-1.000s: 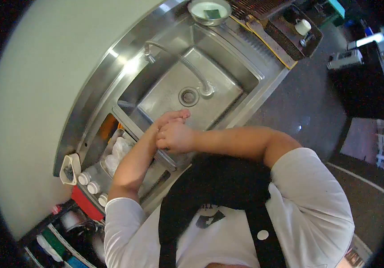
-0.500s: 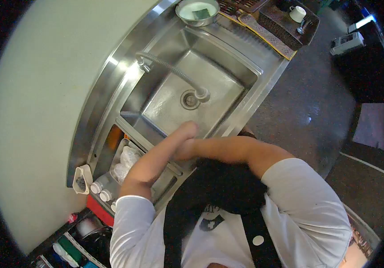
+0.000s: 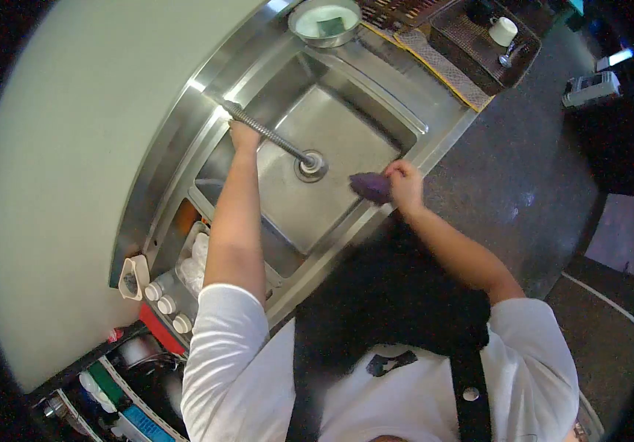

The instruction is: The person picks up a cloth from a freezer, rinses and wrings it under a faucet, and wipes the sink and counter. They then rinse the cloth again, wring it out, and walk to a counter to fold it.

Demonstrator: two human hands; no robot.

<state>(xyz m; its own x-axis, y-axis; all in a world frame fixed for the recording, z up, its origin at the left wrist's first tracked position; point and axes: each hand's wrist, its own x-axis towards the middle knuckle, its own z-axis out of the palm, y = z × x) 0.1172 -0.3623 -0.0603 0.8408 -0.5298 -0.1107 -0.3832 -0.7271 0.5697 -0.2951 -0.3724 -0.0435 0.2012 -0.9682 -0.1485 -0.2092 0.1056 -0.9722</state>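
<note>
My left hand (image 3: 243,135) reaches across the sink (image 3: 332,118) to the base of the flexible-necked faucet (image 3: 269,136). Its fingers close about the faucet handle, which the hand hides. The faucet's spout hangs over the drain (image 3: 311,166). At the front rim, my right hand (image 3: 405,186) is closed on one end of a dark purple thing (image 3: 370,188), tapered and slightly blurred. This thing points left over the basin; I cannot tell exactly what it is.
A metal bowl (image 3: 325,22) of whitish liquid with a green sponge stands behind the sink. At the back right, a dark tray (image 3: 472,51) carries a white cup (image 3: 503,31) and a spoon (image 3: 506,55). White-capped bottles (image 3: 167,304) stand at left.
My hands were crossed near the sink's front; they are now apart. The left has moved to the faucet base, the right to the front rim with the purple thing. The spout has swung left.
</note>
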